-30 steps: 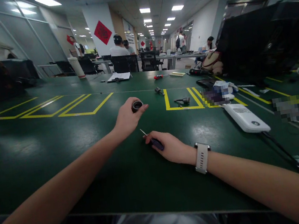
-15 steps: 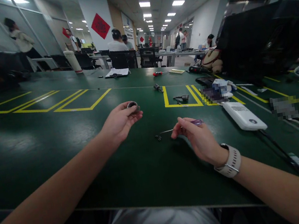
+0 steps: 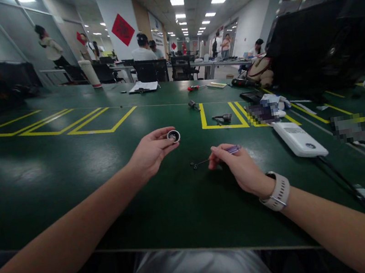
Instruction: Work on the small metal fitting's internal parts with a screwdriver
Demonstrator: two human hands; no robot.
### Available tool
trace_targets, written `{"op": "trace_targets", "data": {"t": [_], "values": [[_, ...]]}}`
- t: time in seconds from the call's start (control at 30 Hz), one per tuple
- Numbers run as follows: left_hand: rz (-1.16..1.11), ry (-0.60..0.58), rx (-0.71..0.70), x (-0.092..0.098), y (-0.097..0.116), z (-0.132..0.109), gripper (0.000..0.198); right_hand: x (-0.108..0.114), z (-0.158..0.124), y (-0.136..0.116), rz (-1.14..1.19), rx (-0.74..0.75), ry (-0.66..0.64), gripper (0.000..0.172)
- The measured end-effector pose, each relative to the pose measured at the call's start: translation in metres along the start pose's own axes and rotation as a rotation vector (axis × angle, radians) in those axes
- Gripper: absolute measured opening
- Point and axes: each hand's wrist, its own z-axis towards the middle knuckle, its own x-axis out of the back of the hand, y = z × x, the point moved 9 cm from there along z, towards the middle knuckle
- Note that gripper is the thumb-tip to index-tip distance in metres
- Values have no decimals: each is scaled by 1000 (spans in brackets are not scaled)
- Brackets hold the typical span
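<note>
Green tabletop (image 3: 181, 215); left hand (image 3: 147, 154) outstretched, right hand (image 3: 239, 167) curled round screwdriver (image 3: 234, 149).

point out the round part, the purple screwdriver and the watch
Round part (image 3: 173, 136): head view, on its open face.
Purple screwdriver (image 3: 233, 149): head view, on its handle.
Watch (image 3: 281, 189): head view, on its strap.

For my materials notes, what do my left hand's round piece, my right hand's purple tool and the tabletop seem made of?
Round piece: probably metal, satin; the rim looks silvery, though plastic is possible.
Purple tool: likely a glossy plastic handle, from its pale highlights; the thin shaft suggests metal.
Tabletop: perhaps a rubber mat or laminate, semi-gloss; reflections blur on it.
</note>
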Motion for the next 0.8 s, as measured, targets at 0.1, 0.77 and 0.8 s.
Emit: {"op": "trace_targets", "data": {"t": [0.1, 0.77, 0.8], "values": [[22, -8, 2, -1, -2, -1, 27, -1, 0, 0, -98, 7, -12, 29], [173, -79, -1, -14, -16, -11, 31, -2, -15, -32, -404, 294, 43, 28], [174, -84, -3, -15, -17, -11, 31, -2, -18, -37, -394, 343, 58, 27]]}}
